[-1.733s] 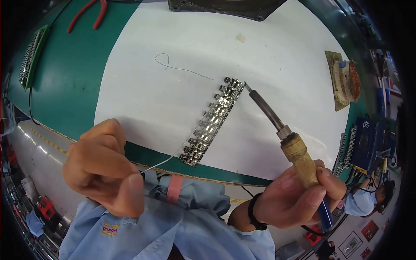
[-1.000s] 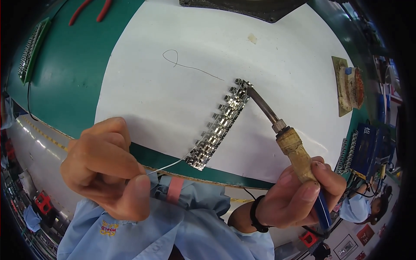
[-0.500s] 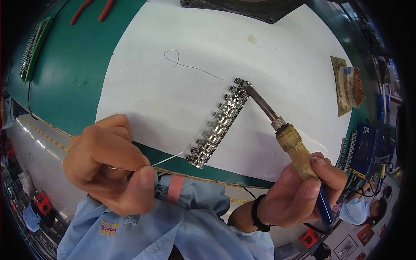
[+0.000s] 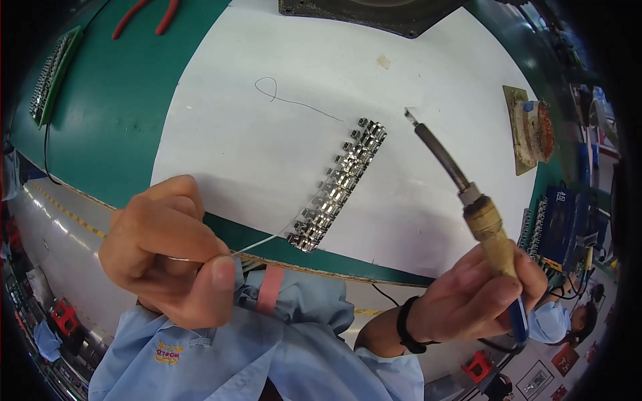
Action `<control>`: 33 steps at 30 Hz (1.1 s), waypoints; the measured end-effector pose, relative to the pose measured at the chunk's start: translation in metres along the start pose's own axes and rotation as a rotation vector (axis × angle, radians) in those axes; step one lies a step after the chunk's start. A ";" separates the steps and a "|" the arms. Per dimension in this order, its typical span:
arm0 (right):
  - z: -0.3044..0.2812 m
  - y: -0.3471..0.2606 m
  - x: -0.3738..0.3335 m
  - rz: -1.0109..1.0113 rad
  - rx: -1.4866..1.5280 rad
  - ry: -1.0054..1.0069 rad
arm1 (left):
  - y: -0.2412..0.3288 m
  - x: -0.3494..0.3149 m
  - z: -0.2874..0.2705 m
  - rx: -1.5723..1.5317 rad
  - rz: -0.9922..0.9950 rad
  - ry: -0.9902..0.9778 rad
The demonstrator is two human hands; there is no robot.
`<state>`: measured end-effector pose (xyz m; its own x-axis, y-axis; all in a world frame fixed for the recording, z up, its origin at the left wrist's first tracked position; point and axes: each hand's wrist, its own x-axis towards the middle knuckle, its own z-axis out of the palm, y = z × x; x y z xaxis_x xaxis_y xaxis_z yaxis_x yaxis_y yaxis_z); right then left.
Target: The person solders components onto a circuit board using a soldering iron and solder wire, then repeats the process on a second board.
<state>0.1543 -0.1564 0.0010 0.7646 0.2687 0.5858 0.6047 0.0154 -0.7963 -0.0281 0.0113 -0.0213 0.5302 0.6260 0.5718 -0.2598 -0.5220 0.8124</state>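
On the white paper lies a strip of shiny metal connectors, running slantwise from upper right to lower left. My left hand pinches a thin silvery solder wire between thumb and forefinger; its far end reaches the strip's lower end. My right hand grips a soldering iron by its tan sleeve and blue handle. The iron's tip points up and left, apart from the strip, to the right of its upper end.
A loose thin wire curls on the paper. Red-handled pliers and a green board of metal parts are at the left. A dark metal frame stands at the back. At the right are a round pad on a plate and a blue box.
My right hand has moved right, lifting the iron's tip away from the strip's upper end. My left hand stays nearly in place with the solder wire.
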 end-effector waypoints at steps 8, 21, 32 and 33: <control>0.005 0.007 0.012 0.093 0.145 -0.104 | 0.000 0.002 -0.001 0.011 -0.010 -0.059; 0.009 0.009 0.009 0.105 0.096 -0.138 | 0.000 0.004 0.004 0.070 -0.014 0.000; 0.012 0.007 0.009 0.133 0.092 -0.141 | -0.001 0.005 0.006 0.087 -0.023 0.017; 0.012 0.007 0.009 0.139 0.100 -0.141 | 0.000 0.005 0.006 0.107 -0.017 0.027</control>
<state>0.1630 -0.1421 -0.0012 0.7961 0.4064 0.4483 0.4654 0.0622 -0.8829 -0.0204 0.0110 -0.0195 0.5116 0.6501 0.5619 -0.1628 -0.5687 0.8062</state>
